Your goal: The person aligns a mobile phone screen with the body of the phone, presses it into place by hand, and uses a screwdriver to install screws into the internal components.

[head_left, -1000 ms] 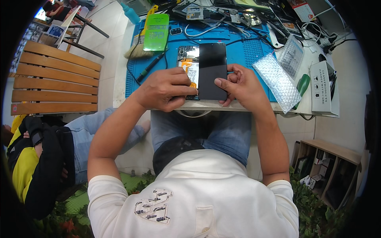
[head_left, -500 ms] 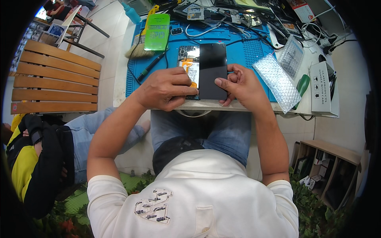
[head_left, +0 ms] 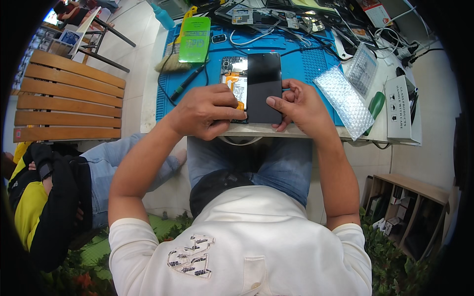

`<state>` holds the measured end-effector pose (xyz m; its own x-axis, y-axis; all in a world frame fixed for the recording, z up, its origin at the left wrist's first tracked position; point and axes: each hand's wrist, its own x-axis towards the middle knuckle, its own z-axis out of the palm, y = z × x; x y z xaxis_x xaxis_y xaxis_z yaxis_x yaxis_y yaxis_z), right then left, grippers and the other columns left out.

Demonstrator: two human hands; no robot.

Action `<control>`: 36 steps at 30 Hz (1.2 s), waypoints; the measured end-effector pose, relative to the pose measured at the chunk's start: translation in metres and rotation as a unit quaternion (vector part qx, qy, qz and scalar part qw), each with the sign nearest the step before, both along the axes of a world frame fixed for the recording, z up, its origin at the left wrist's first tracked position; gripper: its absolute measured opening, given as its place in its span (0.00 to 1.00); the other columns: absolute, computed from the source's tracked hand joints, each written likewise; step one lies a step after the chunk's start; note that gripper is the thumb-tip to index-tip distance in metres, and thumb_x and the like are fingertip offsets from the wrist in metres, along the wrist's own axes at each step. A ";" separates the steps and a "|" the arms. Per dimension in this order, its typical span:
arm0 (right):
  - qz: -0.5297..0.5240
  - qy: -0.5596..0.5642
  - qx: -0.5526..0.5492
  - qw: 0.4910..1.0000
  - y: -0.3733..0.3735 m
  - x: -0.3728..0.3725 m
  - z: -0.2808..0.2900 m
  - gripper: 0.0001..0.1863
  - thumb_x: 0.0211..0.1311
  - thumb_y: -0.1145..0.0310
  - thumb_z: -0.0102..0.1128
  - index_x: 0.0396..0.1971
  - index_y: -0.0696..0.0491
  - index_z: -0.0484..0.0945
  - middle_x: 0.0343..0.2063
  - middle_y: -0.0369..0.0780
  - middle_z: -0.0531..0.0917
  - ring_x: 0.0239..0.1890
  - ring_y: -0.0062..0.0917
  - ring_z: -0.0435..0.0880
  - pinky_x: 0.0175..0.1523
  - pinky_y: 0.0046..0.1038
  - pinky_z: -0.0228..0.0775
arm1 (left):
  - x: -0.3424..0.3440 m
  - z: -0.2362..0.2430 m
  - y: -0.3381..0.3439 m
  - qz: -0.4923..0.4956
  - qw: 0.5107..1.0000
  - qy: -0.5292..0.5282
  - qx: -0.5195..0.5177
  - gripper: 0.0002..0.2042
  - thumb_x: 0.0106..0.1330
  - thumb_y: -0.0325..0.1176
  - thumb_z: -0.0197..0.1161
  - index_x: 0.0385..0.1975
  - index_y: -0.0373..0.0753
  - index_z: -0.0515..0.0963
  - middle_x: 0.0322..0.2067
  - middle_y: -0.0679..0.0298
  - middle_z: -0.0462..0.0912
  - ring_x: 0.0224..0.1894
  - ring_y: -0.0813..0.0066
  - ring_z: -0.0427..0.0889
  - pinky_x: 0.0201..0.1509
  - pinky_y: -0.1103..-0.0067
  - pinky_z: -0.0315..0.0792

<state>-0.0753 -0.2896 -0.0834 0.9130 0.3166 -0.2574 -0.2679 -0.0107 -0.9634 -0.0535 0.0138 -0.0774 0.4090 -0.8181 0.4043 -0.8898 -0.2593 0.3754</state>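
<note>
On the blue work mat (head_left: 302, 66), near the front edge of the table (head_left: 148, 116), lies an opened phone body (head_left: 240, 88), its white inner part and orange ribbon (head_left: 231, 80) exposed. A dark screen panel (head_left: 264, 86) sits against its right side, partly over it as far as the view shows. The person's right hand (head_left: 307, 107) grasps this panel at its lower right, thumb on the front face and the other fingers curled at the edge. The left hand (head_left: 210, 112) is bent over the lower end of the phone body, index finger reaching its bottom corner; whether it pinches anything cannot be told, as the thumb is hidden.

Compared with half a second ago, very little differs: the panel has shifted a touch to the left (barely more than a nudge), and the right thumb has gone with it. The left hand looks the same as before.

As for writing, the white box (head_left: 404, 111) at the right carries dark capital lettering and handling symbols, the green packet (head_left: 194, 42) beyond the left hand has printed lines and larger pale lettering, and a patterned lettered patch (head_left: 191, 257) decorates the cream shirt (head_left: 296, 237).
</note>
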 end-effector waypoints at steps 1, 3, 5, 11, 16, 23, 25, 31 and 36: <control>-0.002 -0.001 -0.001 1.000 0.000 0.000 -0.001 0.29 0.75 0.72 0.77 0.62 0.76 0.72 0.28 0.42 0.87 0.23 0.26 0.91 0.25 0.28 0.88 | 0.000 0.000 0.000 -0.003 1.000 -0.003 -0.003 0.23 0.47 0.23 0.69 0.46 0.44 0.95 0.37 0.61 0.89 0.41 0.61 0.89 0.46 0.67 0.86; -0.005 -0.003 -0.003 1.000 -0.001 0.000 -0.004 0.29 0.75 0.72 0.77 0.61 0.75 0.73 0.29 0.43 0.87 0.23 0.27 0.91 0.25 0.28 0.88 | 0.001 -0.001 0.000 -0.008 1.000 -0.004 -0.004 0.23 0.47 0.24 0.69 0.46 0.44 0.95 0.37 0.61 0.90 0.41 0.61 0.89 0.46 0.67 0.86; -0.001 0.000 -0.001 1.000 0.000 0.000 -0.001 0.29 0.75 0.72 0.77 0.62 0.75 0.72 0.29 0.43 0.88 0.23 0.27 0.91 0.25 0.28 0.88 | 0.002 -0.001 0.000 -0.010 1.000 -0.007 -0.002 0.23 0.46 0.24 0.69 0.46 0.44 0.95 0.37 0.61 0.90 0.41 0.61 0.89 0.46 0.67 0.86; 0.000 0.004 -0.002 1.000 -0.001 0.000 -0.002 0.29 0.75 0.71 0.77 0.61 0.75 0.72 0.28 0.43 0.87 0.23 0.29 0.92 0.24 0.28 0.87 | 0.002 0.001 0.000 -0.013 1.000 -0.007 0.006 0.23 0.47 0.24 0.70 0.47 0.44 0.95 0.37 0.61 0.90 0.42 0.61 0.88 0.46 0.68 0.85; 0.002 0.009 -0.007 1.000 -0.002 0.001 -0.003 0.29 0.74 0.71 0.78 0.60 0.74 0.71 0.27 0.44 0.87 0.22 0.29 0.92 0.23 0.29 0.86 | 0.001 0.003 0.002 0.006 0.999 0.031 0.020 0.20 0.52 0.25 0.72 0.47 0.48 0.93 0.39 0.65 0.88 0.45 0.59 0.85 0.45 0.65 0.84; 0.004 0.011 -0.011 1.000 -0.004 0.001 0.001 0.29 0.74 0.71 0.77 0.60 0.73 0.70 0.26 0.46 0.88 0.21 0.30 0.92 0.22 0.29 0.84 | 0.005 0.008 -0.002 0.013 0.997 0.065 0.038 0.18 0.54 0.24 0.71 0.45 0.48 0.93 0.36 0.65 0.86 0.43 0.58 0.84 0.45 0.65 0.81; 0.007 0.011 -0.013 1.000 -0.004 0.001 0.002 0.29 0.74 0.71 0.77 0.60 0.72 0.70 0.26 0.46 0.88 0.21 0.30 0.92 0.22 0.29 0.84 | 0.007 0.010 -0.003 0.006 0.996 0.069 0.047 0.19 0.54 0.24 0.71 0.45 0.48 0.94 0.36 0.65 0.86 0.43 0.58 0.84 0.45 0.64 0.81; 0.011 0.016 -0.005 1.000 -0.004 0.001 0.001 0.29 0.74 0.71 0.77 0.60 0.73 0.69 0.27 0.46 0.88 0.21 0.30 0.92 0.21 0.29 0.84 | 0.000 -0.003 0.003 0.017 0.998 0.066 0.007 0.19 0.53 0.25 0.73 0.47 0.47 0.94 0.36 0.64 0.86 0.42 0.58 0.85 0.45 0.64 0.81; -0.005 0.014 -0.016 1.000 -0.002 -0.001 0.004 0.30 0.75 0.70 0.77 0.61 0.74 0.69 0.28 0.47 0.88 0.21 0.31 0.92 0.21 0.29 0.84 | -0.001 0.003 0.001 0.015 0.999 0.044 0.021 0.19 0.53 0.25 0.73 0.46 0.46 0.94 0.36 0.63 0.86 0.42 0.58 0.86 0.45 0.64 0.81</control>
<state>-0.0766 -0.2920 -0.0793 0.9081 0.2991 -0.2932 -0.2953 -0.0394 -0.9546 -0.0543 0.0144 -0.0746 0.4655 -0.8204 0.3320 -0.8459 -0.3022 0.4394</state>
